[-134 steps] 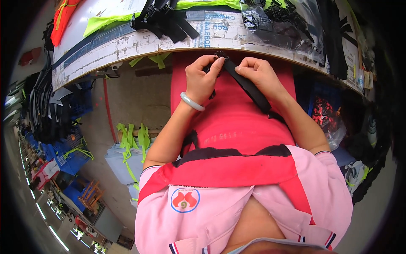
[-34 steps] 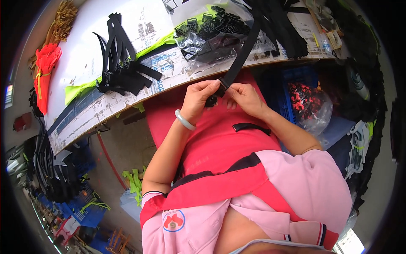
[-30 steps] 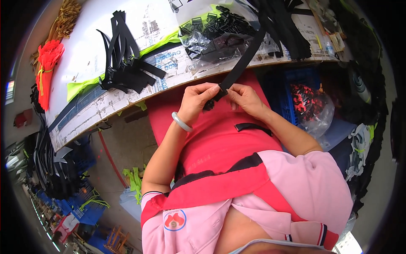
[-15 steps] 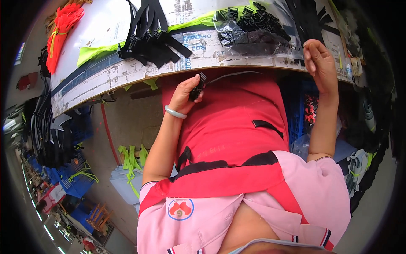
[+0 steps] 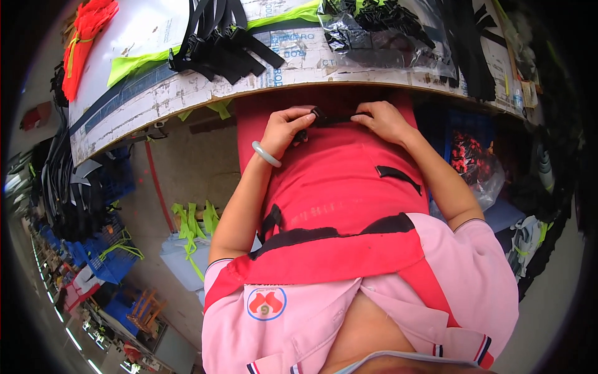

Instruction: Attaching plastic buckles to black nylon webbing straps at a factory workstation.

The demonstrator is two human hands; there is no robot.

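Note:
Over the lap of my red apron [image 5: 336, 181], close to the table's edge, my left hand [image 5: 284, 132] is closed on a black plastic buckle [image 5: 318, 115]. More black plastic shows under its fingers. A black strap [image 5: 339, 118] runs from the buckle across to my right hand [image 5: 385, 122], whose thumb and fingers pinch its other end. Whether the strap passes through the buckle is hard to make out. On the table above lie several black straps [image 5: 243, 53] with buckles on them.
The white, worn table [image 5: 149, 103] curves across the top. An open clear bag of black buckles [image 5: 386, 31], long black straps [image 5: 467, 43], a neon yellow strip [image 5: 140, 67] and an orange bundle [image 5: 87, 43] lie on it. Blue crates [image 5: 109, 252] stand at the lower left.
My right hand has come down from the table's right side to the lap and now grips the black strap. My left hand, still holding the buckle, has shifted slightly right.

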